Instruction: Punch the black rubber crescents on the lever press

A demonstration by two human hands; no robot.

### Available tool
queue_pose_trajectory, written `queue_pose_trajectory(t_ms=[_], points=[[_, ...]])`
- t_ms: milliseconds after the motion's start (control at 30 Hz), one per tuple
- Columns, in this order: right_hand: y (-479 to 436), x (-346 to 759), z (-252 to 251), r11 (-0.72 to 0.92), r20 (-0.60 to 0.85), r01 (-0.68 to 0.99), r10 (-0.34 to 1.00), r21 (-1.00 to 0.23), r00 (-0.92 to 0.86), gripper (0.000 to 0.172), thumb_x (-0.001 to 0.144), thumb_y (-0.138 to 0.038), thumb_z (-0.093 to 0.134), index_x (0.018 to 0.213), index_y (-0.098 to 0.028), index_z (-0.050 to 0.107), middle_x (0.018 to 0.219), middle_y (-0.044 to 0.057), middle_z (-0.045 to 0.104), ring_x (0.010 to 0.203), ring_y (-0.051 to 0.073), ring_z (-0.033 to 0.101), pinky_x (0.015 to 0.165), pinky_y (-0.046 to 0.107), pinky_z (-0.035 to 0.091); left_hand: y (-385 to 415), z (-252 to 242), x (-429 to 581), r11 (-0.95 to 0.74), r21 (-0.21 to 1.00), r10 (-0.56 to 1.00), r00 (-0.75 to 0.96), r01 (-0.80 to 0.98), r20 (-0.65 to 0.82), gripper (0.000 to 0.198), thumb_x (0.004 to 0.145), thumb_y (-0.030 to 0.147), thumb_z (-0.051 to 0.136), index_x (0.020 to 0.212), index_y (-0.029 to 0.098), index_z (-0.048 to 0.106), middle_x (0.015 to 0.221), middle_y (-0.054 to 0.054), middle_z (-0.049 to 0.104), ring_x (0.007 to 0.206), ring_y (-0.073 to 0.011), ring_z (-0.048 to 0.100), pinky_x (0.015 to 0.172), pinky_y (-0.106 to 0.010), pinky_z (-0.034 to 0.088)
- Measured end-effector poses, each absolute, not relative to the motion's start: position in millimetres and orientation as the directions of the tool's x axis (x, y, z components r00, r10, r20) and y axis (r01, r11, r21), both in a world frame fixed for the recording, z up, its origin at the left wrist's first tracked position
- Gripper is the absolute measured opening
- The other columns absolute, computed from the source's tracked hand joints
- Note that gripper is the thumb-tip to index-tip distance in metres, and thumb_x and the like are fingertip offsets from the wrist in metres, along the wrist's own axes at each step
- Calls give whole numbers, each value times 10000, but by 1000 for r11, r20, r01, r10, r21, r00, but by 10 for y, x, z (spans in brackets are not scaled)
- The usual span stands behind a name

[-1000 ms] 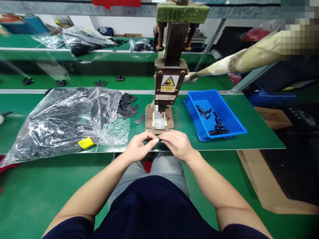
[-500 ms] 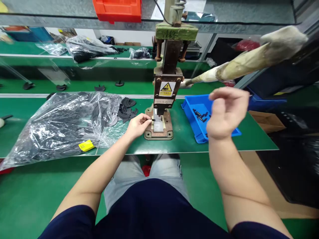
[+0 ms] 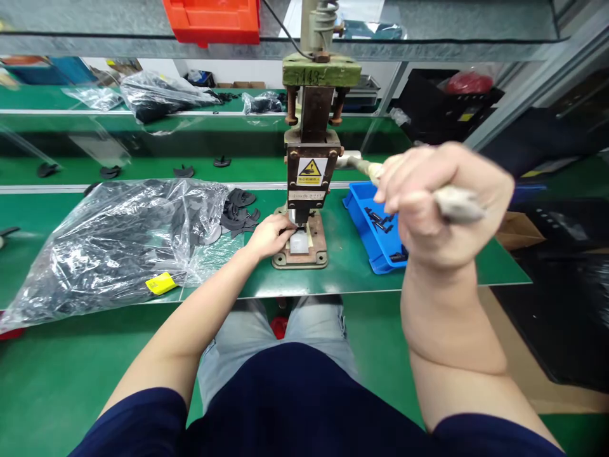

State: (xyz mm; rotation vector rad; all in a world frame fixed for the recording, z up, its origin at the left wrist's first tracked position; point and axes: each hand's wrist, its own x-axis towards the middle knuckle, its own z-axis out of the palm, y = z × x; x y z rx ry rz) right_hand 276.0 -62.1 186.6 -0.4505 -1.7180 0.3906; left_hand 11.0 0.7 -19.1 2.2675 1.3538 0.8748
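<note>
A hand press (image 3: 311,158) stands on the green table (image 3: 356,266), with a yellow warning label on its ram and a rusty base plate (image 3: 318,251). My left hand (image 3: 270,233) rests at the left side of the base, fingers pinched on a small part under the ram; the part itself is mostly hidden. My right hand (image 3: 440,203) is a fist wrapped round the press's cloth-bound lever (image 3: 454,202), which is pulled down toward me.
A blue bin (image 3: 366,222) with several small black parts sits right of the press. A clear plastic bag (image 3: 114,238) of black pieces lies at the left, with loose black half-round pieces (image 3: 240,209) beside it. An orange bin (image 3: 212,19) sits overhead.
My right hand went up from the table edge, took hold of the lever and pulled it down. My left hand moved to the press base and stays there.
</note>
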Motion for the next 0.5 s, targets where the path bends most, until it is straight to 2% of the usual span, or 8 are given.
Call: queue_pose_trajectory(t_ms=[100, 200, 333, 433, 500], points=[[-746, 2789, 1480, 894, 872, 145, 447, -425, -201, 289, 937, -346, 717, 699, -257, 579, 674, -28, 593, 683, 161, 648, 814, 445, 615, -8, -181, 134, -493, 560, 870, 364, 666, 332, 196, 999, 268, 638, 1039, 212, 821, 1113, -91, 815, 1121, -271, 722, 1077, -433, 535], [-781, 2816, 1065, 926, 908, 204, 359, -317, -217, 273, 883, -283, 719, 671, -264, 548, 634, -57, 585, 676, 159, 675, 945, 502, 614, -25, -166, 132, -487, 551, 873, 374, 677, 313, 217, 1017, 289, 614, 1057, 209, 812, 1147, -83, 820, 1133, -261, 729, 1087, -417, 540], [-718, 2827, 730, 951, 945, 221, 261, -216, -199, 253, 851, -280, 731, 678, -266, 548, 624, -85, 602, 672, 140, 682, 964, 482, 618, -17, -128, -94, -373, 542, 927, 275, 753, 255, 274, 1030, 276, 573, 1197, 219, 783, 1253, -77, 800, 1199, -254, 711, 1101, -389, 541], [-679, 2806, 681, 958, 960, 216, 228, -190, -165, 254, 851, -268, 736, 677, -265, 551, 629, -84, 625, 688, 139, 693, 963, 476, 619, -33, -116, -428, -226, 467, 965, 132, 855, 225, 301, 1023, 249, 553, 1240, 213, 757, 1267, -92, 787, 1194, -278, 698, 1095, -417, 537], [-673, 2784, 688, 960, 965, 207, 219, -187, -142, 262, 854, -267, 743, 674, -260, 553, 626, -78, 631, 686, 142, 695, 952, 481, 617, -86, -130, -616, -155, 403, 982, 97, 902, 161, 277, 1017, 276, 572, 1220, 216, 750, 1251, -98, 787, 1194, -294, 689, 1091, -429, 530]])
